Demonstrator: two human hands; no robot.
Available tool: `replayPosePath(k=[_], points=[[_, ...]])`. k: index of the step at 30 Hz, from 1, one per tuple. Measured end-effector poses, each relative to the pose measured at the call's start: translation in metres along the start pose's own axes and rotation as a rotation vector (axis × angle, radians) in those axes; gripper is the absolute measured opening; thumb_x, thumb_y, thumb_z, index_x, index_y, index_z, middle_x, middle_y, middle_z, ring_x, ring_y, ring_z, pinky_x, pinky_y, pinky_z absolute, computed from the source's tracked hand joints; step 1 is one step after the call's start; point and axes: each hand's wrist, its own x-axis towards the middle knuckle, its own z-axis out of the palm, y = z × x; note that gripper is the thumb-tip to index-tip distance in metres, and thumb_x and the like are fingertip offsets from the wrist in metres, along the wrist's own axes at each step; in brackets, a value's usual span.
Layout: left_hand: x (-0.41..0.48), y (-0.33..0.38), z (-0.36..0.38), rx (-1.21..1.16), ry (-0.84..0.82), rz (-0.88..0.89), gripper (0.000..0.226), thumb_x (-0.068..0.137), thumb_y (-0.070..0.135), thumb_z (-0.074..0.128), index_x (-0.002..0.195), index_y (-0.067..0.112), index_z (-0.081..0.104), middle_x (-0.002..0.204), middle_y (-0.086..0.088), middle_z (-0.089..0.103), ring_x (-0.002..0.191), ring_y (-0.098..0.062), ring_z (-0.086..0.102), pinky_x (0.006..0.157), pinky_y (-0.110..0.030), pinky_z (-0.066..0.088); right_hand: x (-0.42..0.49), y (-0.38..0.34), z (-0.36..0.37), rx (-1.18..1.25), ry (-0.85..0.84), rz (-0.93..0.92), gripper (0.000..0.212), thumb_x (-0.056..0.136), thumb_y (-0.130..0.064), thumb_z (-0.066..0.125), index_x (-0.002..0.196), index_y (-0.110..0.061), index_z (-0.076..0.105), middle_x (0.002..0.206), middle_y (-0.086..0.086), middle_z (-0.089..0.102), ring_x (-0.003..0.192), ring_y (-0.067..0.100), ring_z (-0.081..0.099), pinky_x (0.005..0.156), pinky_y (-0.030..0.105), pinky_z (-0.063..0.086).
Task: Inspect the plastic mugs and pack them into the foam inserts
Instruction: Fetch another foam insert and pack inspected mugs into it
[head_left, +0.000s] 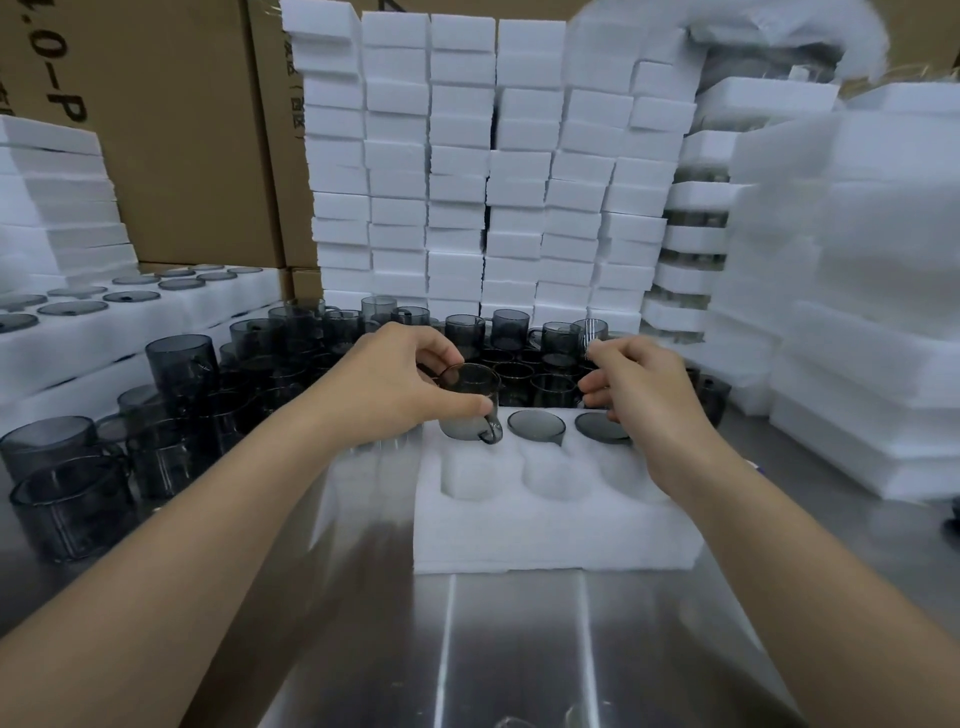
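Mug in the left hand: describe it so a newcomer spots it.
Find the white foam insert at centre. At its back row's leftmost pocket, the left hand grips a grey mug. Unlike its two seated neighbours, it stands proud, handle showing.

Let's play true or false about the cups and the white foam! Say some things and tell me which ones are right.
1. The left hand holds a grey mug at the back-left pocket of the foam insert. True.
2. Every pocket in the foam insert is full. False: the three front pockets are empty. The back row holds a middle mug and a right mug.
3. The mugs are bright red. False: they are smoky grey and see-through.
4. Lots of loose mugs stand on the table to the left. True.
5. White foam stacks rise behind the mugs. True.
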Motion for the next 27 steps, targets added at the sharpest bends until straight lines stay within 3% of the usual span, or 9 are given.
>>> replayPosePath(k=[6,10,13,18,20,22,24,27], points=[[-0.001,-0.002,-0.003,-0.011,-0.028,0.004,0.051,0.064,0.061,0.097,0.104,0.036,0.077,0.094,0.026,0.074,0.087,-0.008,0.073,0.094,-0.038,0.062,0.001,0.003,0.0,-0.014,-0.014,-0.004,0.017,0.103,-0.034,0.063,0.092,-0.025,0.072,0.085,0.0,0.078,0.072,0.012,0.069,0.066,0.026,0.045],[0.001,-0.005,0.0,0.006,-0.025,-0.008,0.06,0.057,0.072,0.093,0.102,0.037,0.076,0.094,0.026,0.075,0.088,-0.002,0.072,0.092,-0.037,0.062,0.002,0.003,0.0,-0.015,-0.014,-0.004,0.016,0.102,-0.031,0.064,0.091,-0.024,0.072,0.086,0.0,0.078,0.072,0.011,0.069,0.065,0.026,0.045],[0.001,-0.006,0.001,-0.018,-0.047,-0.041,0.07,0.046,0.078,0.09,0.1,0.035,0.078,0.094,0.018,0.078,0.092,-0.006,0.075,0.094,-0.039,0.062,0.002,0.004,-0.001,-0.016,-0.018,-0.004,0.015,0.102,-0.03,0.064,0.091,-0.023,0.073,0.085,0.0,0.078,0.072,0.01,0.069,0.065,0.025,0.045],[-0.003,-0.005,0.003,-0.039,-0.16,-0.119,0.063,0.057,0.066,0.095,0.105,0.03,0.077,0.102,0.007,0.078,0.098,-0.013,0.074,0.085,-0.032,0.059,0.001,0.002,0.001,-0.045,-0.045,0.003,0.015,0.1,-0.027,0.064,0.093,-0.021,0.076,0.086,0.001,0.079,0.073,0.012,0.069,0.065,0.025,0.048],[-0.004,-0.003,0.003,0.018,-0.182,-0.123,0.056,0.068,0.061,0.094,0.109,0.03,0.073,0.11,0.006,0.074,0.104,-0.015,0.071,0.092,-0.035,0.057,0.001,0.004,0.001,-0.045,-0.048,-0.002,0.015,0.099,-0.026,0.065,0.092,-0.02,0.076,0.084,0.0,0.078,0.073,0.012,0.068,0.069,0.026,0.052],[-0.006,0.001,0.005,0.085,-0.183,-0.112,0.055,0.076,0.062,0.089,0.119,0.035,0.068,0.126,0.011,0.067,0.117,-0.012,0.064,0.101,-0.035,0.053,0.001,0.005,0.002,-0.057,-0.048,-0.009,0.015,0.099,-0.025,0.066,0.09,-0.02,0.076,0.082,0.0,0.077,0.074,0.013,0.069,0.073,0.027,0.055],[-0.011,0.01,0.016,0.065,-0.195,-0.068,0.07,0.084,0.068,0.079,0.144,0.04,0.057,0.15,0.018,0.053,0.139,-0.008,0.051,0.111,-0.03,0.041,0.0,0.006,0.004,-0.085,-0.056,-0.017,0.015,0.099,-0.025,0.066,0.088,-0.022,0.076,0.08,-0.001,0.077,0.074,0.013,0.069,0.069,0.024,0.055],[-0.016,0.021,0.044,0.305,-0.3,0.055,0.093,0.096,0.078,0.05,0.171,0.034,0.019,0.179,0.01,0.013,0.165,-0.01,0.007,0.134,-0.039,0.011,-0.001,0.007,0.005,-0.147,-0.061,-0.031,0.016,0.097,-0.026,0.067,0.085,-0.025,0.077,0.077,-0.005,0.077,0.073,0.012,0.07,0.068,0.025,0.053]])
